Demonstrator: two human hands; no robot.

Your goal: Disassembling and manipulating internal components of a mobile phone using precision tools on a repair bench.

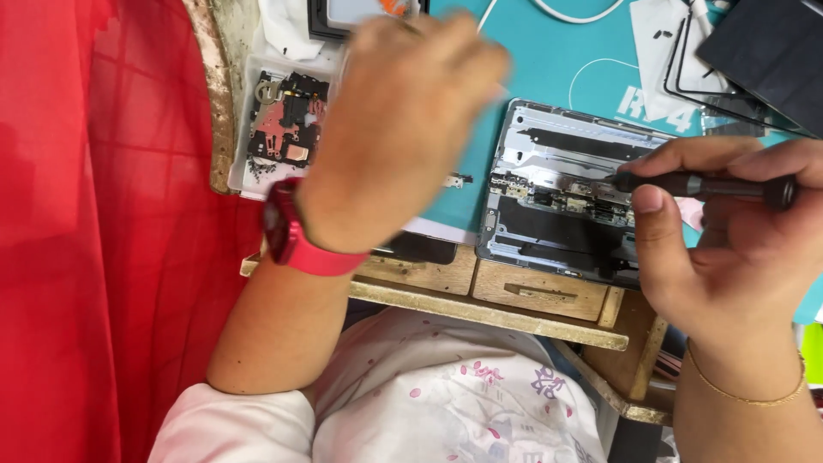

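Two bare hands work over an opened tablet-like device (557, 201) that lies on a teal mat (549, 69) at the near edge of a worn wooden worktop (514, 296). The right hand (737, 249) has its fingers (651, 206) closed round a slim black screwdriver (703, 185), held almost level, its tip resting on or just above the row of small connectors and boards across the middle of the device. The left hand (403, 129), with a red watch (291, 236) at the wrist, is blurred and hovers above the mat just left of the device; whether its fingers are curled on anything I cannot tell, since only the back of the hand shows.

As to progress, the device already stands with its back off and its metal frame and inner parts bare, so the opening looks done. A clear plastic tray (283, 129) to the left holds removed dark boards and small parts, which suggests part of the stripping is finished too. Boards and connectors inside the frame are yet in place, so work in the middle strip seems to remain. A dark panel (763, 51) and a thin black frame (711, 90) lie at the far right, apart from the device, and a white cable (574, 13) runs along the far edge. Red cloth (94, 231) hangs at the left.
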